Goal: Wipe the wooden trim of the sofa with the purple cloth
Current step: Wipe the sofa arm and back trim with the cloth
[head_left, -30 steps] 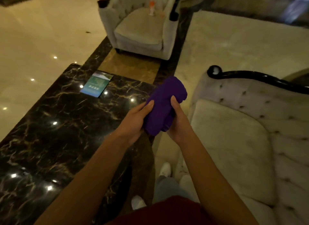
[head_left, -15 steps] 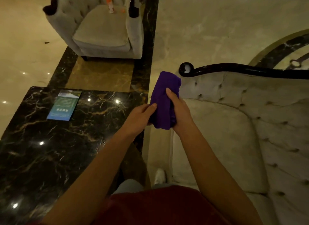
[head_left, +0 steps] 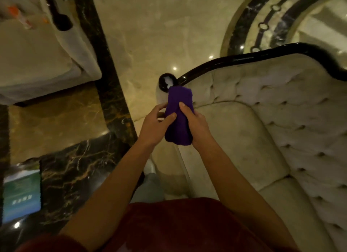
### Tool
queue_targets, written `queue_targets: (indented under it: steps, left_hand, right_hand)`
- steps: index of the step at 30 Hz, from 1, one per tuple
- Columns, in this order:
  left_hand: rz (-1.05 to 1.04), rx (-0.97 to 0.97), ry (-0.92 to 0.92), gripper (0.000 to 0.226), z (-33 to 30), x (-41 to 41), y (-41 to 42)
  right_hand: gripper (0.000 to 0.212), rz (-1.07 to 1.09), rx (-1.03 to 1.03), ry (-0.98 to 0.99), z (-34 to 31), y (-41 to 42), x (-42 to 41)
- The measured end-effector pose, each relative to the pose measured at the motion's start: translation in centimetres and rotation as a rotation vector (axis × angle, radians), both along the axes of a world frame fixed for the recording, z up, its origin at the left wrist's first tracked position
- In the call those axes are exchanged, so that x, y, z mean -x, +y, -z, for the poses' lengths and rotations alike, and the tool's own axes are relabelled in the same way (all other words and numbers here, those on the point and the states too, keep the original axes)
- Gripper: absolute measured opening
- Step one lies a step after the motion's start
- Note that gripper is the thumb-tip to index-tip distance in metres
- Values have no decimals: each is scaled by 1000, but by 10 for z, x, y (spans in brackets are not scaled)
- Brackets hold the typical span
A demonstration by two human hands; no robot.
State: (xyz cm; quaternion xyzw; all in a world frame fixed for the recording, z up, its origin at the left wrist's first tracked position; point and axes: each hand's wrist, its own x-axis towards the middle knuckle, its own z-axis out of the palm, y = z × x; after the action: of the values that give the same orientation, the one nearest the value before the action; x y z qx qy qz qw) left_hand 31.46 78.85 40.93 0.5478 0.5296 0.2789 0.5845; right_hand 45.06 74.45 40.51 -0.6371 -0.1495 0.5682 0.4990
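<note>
**Operator:** Two hands are holding the purple cloth (head_left: 179, 118). My left hand (head_left: 154, 128) is gripping its left side, with the thumb lying across the front and the fingers curling behind. My right hand (head_left: 197, 126) is clasping its right side, with the thumb pressing on the upper front.

**Inspector:** State the position of the cloth.

**Operator:** It is bunched into an upright roll and is hanging over the front left corner of the sofa (head_left: 272, 124), above the arm. Its top edge is sitting just beside the round knob that ends the wooden trim (head_left: 244, 59). Whether the two are touching, I cannot tell.

**Inspector:** Describe the trim.

**Operator:** It is running as a glossy black rail from the knob at the sofa's front left corner, along the top edge of the tufted arm and back, towards the right edge of the view.

**Inspector:** Report adjacent items.

**Operator:** A dark marble table (head_left: 78, 167) is standing at my lower left, carrying a blue-green card (head_left: 22, 192) near its left edge. An armchair (head_left: 47, 60) is standing at the upper left, well apart from the sofa.
</note>
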Motion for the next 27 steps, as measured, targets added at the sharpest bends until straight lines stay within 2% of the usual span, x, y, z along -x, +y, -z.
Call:
queue_targets:
  steps: [2,4,10,15,19,22,27]
  left_hand:
    - [44,-15,14,42,5,0,31]
    - [98,-32,27,40,8,0,59]
    - [235,-90,99,33,25,-17,108]
    - [232,28,63,29,41,-28,135]
    - [104,-33,153,14,63,-25,174]
    - [35,-113,311,32,94,-14,210]
    - [-7,54,486,56,168,-4,239]
  right_hand:
    - [35,38,-21,-46,-2,23,2]
    - [40,68,-31,-99,-1,42,5]
    - [74,182,-36,-267,15,80,-7]
    - [53,6,-21,-362,35,108,-38]
    - [45,-67,5,-520,55,151,-72]
    - [52,-132,-1,-625,73,192,-92]
    - [62,-366,-60,-876,105,254,-100]
